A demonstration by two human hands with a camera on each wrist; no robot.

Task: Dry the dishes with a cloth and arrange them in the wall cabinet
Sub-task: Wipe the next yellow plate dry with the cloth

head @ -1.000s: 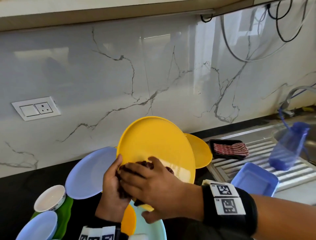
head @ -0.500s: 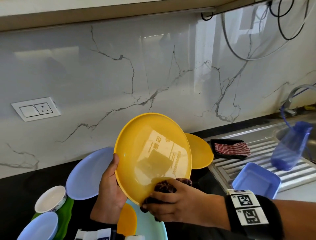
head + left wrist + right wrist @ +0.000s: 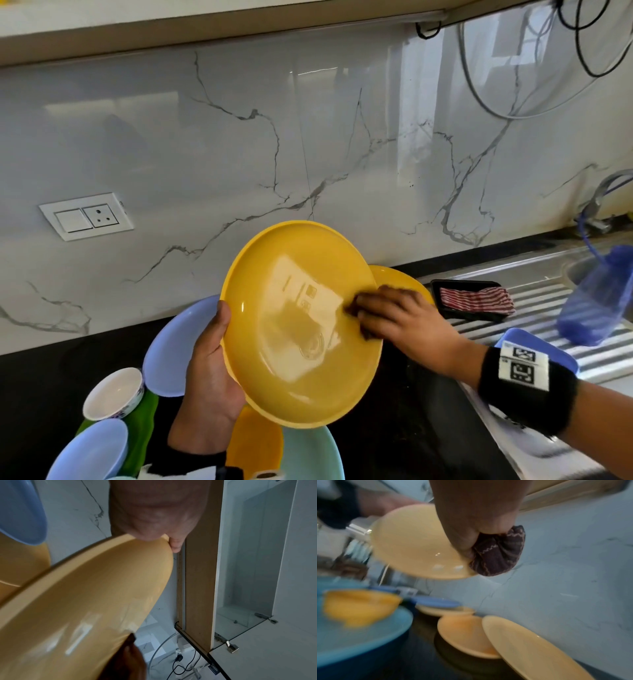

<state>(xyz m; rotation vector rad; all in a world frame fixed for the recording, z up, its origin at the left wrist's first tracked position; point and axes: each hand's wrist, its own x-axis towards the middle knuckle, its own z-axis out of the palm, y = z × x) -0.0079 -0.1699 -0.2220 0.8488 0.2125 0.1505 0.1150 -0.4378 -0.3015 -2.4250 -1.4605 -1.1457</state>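
A large yellow plate (image 3: 301, 325) is held tilted above the counter, its hollow face toward me. My left hand (image 3: 212, 363) grips its left rim, thumb on the face. My right hand (image 3: 394, 318) holds a bunched dark maroon cloth (image 3: 498, 555) and presses it on the plate's right edge. In the left wrist view the plate (image 3: 82, 608) fills the lower left, with my thumb (image 3: 154, 513) on its rim. In the right wrist view the plate (image 3: 412, 543) sits left of the cloth.
Plates lie on the black counter (image 3: 411, 428): lilac plates (image 3: 174, 349), another yellow plate (image 3: 394, 281), a teal plate (image 3: 315, 455), a white bowl (image 3: 113, 394). A steel drainboard (image 3: 548, 308) at right carries a black tray with a striped cloth (image 3: 472, 299) and a blue container (image 3: 534, 349). An open wall cabinet (image 3: 248, 574) shows overhead.
My right hand with the cloth has swept from the plate's lower left along the bottom up to its right edge. The plate's face has turned more toward me.
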